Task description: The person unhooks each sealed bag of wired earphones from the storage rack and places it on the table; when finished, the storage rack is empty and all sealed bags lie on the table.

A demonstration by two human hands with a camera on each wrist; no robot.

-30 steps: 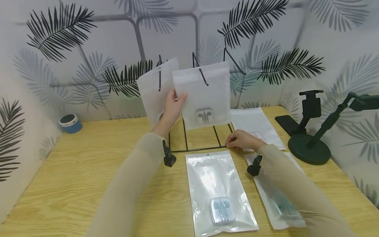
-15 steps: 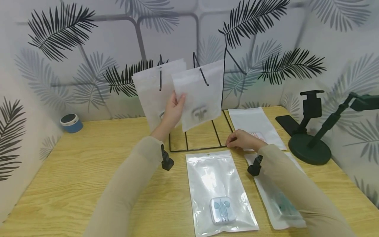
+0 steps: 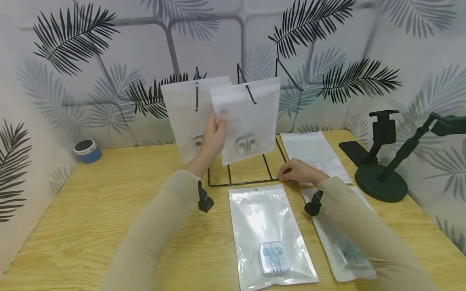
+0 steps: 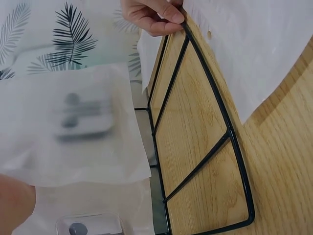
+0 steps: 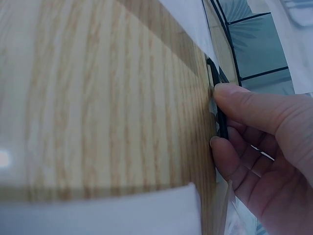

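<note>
Two frosted white bags hang from black hooks in the head view: a left bag (image 3: 182,111) and a right bag (image 3: 255,109), earphones showing faintly through each. My left hand (image 3: 212,139) is raised between them and pinches the right bag's left edge, thumb in front, pinkish fingers showing through behind. In the left wrist view only a piece of that hand (image 4: 14,203) shows, beside the earphones bag (image 4: 73,122). My right hand (image 3: 298,171) pinches the front bar of the black wire rack (image 3: 247,183) between thumb and fingers; the right wrist view shows the bar (image 5: 220,107) in that grip.
A clear-front bag with boxed earphones (image 3: 274,258) lies before the rack on the wooden table (image 3: 91,222). Another bag (image 3: 340,238) is under my right forearm, and a white bag (image 3: 309,147) lies behind. A dark green stand (image 3: 380,182) is at right, a blue round object (image 3: 87,151) at left.
Both hanging bags have swung and shifted; the left one hangs straighter and the right one's lower edge has moved left. My left hand moves slightly left and down. My right hand stays put.
</note>
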